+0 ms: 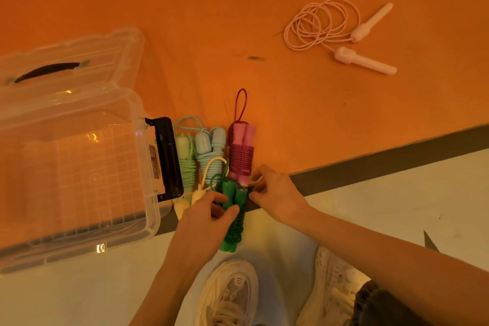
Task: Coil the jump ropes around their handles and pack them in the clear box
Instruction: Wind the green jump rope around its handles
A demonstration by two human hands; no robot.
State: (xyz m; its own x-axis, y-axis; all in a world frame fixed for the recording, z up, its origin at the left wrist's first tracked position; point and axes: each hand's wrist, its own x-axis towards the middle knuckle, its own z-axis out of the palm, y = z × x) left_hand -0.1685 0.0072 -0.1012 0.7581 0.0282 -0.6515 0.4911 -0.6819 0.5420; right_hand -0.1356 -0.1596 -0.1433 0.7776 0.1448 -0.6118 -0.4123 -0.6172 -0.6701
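The left hand (203, 216) grips the dark green jump rope (232, 217), fingers and thumb curled round its two handles where the green cord is wound about them; the bundle stands over the near edge of the orange worktop (264, 21), its lower ends hanging past the edge above the pale floor (66, 294). The right hand (277, 190) sits just right of that bundle, its fingers (260, 188) pinching something small and pale at the top of the handles; what it is cannot be told. Just beyond lie three coiled ropes side by side: a light green rope (186, 164), a light blue rope (210, 151) and a magenta rope (241, 151) with pink handles and a loop sticking out toward the far side. A yellow rope (189, 200) lies partly under the left hand, one loop arching over the blue one. The clear box (79, 180) stands at the left, overhanging the worktop edge, lid (71, 61) open and tipped back, black latch (168, 159) facing the ropes. Well apart at the far right lies a pale pink rope (341, 32), loosely looped, not wound on its handles. Two white shoes (232, 296) show below.
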